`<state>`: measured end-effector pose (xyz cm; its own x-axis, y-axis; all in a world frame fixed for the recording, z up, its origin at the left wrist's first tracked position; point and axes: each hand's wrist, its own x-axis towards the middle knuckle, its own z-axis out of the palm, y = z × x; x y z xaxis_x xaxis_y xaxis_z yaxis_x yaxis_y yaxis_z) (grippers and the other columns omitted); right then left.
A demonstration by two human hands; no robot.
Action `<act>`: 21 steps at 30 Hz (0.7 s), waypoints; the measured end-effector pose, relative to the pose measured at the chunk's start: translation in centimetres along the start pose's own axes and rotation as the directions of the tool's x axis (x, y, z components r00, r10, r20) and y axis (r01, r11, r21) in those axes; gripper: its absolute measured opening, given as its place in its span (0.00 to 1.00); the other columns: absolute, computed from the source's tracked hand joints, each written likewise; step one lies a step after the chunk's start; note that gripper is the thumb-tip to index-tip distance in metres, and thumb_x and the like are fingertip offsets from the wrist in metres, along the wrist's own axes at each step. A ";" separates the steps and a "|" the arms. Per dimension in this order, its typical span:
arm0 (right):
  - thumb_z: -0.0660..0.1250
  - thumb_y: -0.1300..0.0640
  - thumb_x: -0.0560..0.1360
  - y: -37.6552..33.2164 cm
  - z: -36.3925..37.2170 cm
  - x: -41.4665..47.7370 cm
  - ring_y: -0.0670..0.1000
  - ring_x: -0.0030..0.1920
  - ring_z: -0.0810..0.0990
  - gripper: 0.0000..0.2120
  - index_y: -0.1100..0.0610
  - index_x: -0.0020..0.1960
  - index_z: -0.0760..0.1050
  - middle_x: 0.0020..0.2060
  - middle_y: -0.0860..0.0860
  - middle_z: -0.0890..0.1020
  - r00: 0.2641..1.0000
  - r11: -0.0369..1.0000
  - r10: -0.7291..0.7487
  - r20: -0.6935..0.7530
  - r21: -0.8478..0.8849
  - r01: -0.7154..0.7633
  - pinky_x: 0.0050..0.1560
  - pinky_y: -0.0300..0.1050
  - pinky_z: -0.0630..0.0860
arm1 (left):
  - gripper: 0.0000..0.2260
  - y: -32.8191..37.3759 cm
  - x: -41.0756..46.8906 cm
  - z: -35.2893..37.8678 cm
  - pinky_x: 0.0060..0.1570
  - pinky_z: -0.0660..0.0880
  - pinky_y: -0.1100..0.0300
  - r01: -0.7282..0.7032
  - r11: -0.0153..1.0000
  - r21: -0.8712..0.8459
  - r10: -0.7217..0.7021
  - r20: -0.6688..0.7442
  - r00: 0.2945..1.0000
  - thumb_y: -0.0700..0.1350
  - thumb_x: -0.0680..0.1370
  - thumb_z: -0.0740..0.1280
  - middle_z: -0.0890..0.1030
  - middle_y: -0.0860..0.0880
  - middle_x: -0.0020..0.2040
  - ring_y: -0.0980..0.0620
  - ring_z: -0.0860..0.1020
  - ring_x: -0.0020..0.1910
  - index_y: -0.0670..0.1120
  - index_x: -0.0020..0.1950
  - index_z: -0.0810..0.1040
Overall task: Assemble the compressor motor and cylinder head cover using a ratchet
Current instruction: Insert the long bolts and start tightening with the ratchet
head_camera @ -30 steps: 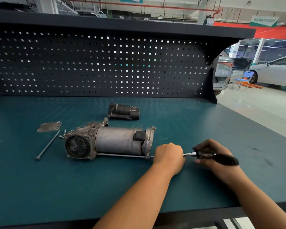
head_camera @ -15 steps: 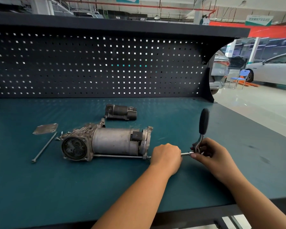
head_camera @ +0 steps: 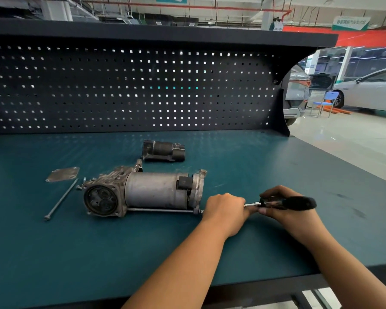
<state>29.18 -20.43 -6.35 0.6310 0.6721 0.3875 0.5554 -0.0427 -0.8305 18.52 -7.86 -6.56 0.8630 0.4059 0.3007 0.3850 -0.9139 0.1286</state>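
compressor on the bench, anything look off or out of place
Nothing damaged or spilled. A long bolt and a flat cover plate lie loose left of the compressor, whose left end is uncovered.

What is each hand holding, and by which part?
The right hand grips the black-handled chrome ratchet by the handle's front end; the left hand curls round its chrome drive shaft.

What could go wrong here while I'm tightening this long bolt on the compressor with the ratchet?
1. The compressor motor lies unclamped on the bench, with neither hand on it; ratchet torque might roll or shift it.
2. The left hand grips the extension bar right by the end flange; if the ratchet in the right hand slips, knuckles could hit it.
3. Small screws lie loose beside the housing and could scatter.
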 end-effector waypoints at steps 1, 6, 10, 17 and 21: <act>0.77 0.66 0.65 0.1 0.0 0.0 0.46 0.42 0.81 0.14 0.52 0.43 0.79 0.39 0.48 0.83 1.000 1.000 0.011 0.005 -0.013 -0.011 0.44 0.34 0.74 | 0.20 0.0 0.0 0.0 0.35 0.59 0.55 0.003 1.000 0.000 -0.003 0.002 1.000 0.61 0.80 0.53 0.79 0.42 0.45 0.39 0.76 0.46 0.49 0.37 0.66; 0.70 0.58 0.74 0.0 0.1 0.4 0.51 0.37 0.80 0.05 0.55 0.39 0.78 0.33 0.52 0.82 0.998 0.996 0.064 -0.017 -0.064 -0.065 0.43 0.46 0.74 | 0.21 0.0 0.1 0.2 0.36 0.60 0.55 -0.019 0.999 0.032 0.019 -0.006 1.000 0.63 0.79 0.53 0.80 0.42 0.47 0.39 0.76 0.47 0.47 0.41 0.73; 0.63 0.49 0.78 -0.3 0.4 0.8 0.51 0.32 0.72 0.17 0.60 0.38 0.78 0.28 0.55 0.77 0.984 0.961 0.176 -0.014 -0.217 -0.174 0.35 0.44 0.66 | 0.21 0.1 0.2 0.3 0.37 0.61 0.55 -0.012 0.999 0.045 0.012 0.009 1.000 0.62 0.80 0.54 0.80 0.42 0.48 0.39 0.77 0.50 0.46 0.46 0.76; 0.67 0.69 0.74 -0.8 -0.2 0.2 0.40 0.38 0.80 0.06 0.60 0.45 0.76 0.41 0.53 0.82 0.988 0.988 0.091 0.123 0.117 -0.105 0.41 0.27 0.73 | 0.20 -0.2 0.2 0.3 0.37 0.62 0.55 -0.023 0.999 0.045 0.023 0.014 1.000 0.61 0.79 0.57 0.80 0.40 0.49 0.38 0.76 0.49 0.44 0.47 0.75; 0.69 0.75 0.69 -0.4 -0.3 0.1 0.48 0.45 0.80 0.12 0.62 0.48 0.77 0.43 0.52 0.83 0.989 0.996 0.069 0.129 0.045 -0.076 0.45 0.31 0.74 | 0.16 -0.7 0.2 0.1 0.36 0.61 0.54 -0.044 0.999 0.024 0.043 0.025 0.999 0.56 0.82 0.54 0.79 0.40 0.49 0.38 0.76 0.48 0.46 0.44 0.69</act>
<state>29.14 -20.60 -5.84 0.5930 0.7571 0.2741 0.4808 -0.0598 -0.8748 18.44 -7.16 -6.72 0.8867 0.3663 0.2822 0.3548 -0.9303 0.0925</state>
